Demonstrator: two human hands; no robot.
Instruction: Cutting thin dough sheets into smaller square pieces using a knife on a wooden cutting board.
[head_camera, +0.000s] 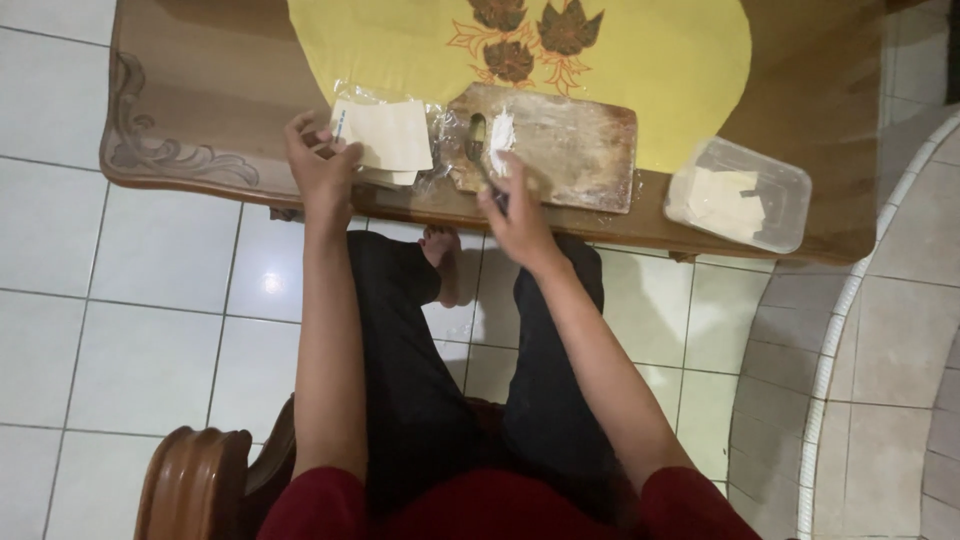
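Note:
My left hand (318, 165) rests on the edge of a stack of pale square wrapper sheets (385, 135) lying on clear plastic, fingers pinching a corner. My right hand (515, 215) grips the handle of a metal spoon (478, 140) whose bowl lies on a floured wooden cutting board (575, 150). A small white lump (503, 128) sits on the board beside the spoon's bowl. Both hands work at the near edge of a wooden table (190, 120).
A yellow cloth with a brown leaf pattern (640, 60) covers the table's middle. A clear plastic box (738, 193) with pale pieces stands at the right. My legs and a bare foot are under the table, over white floor tiles. A wooden chair arm (195, 480) sits at lower left.

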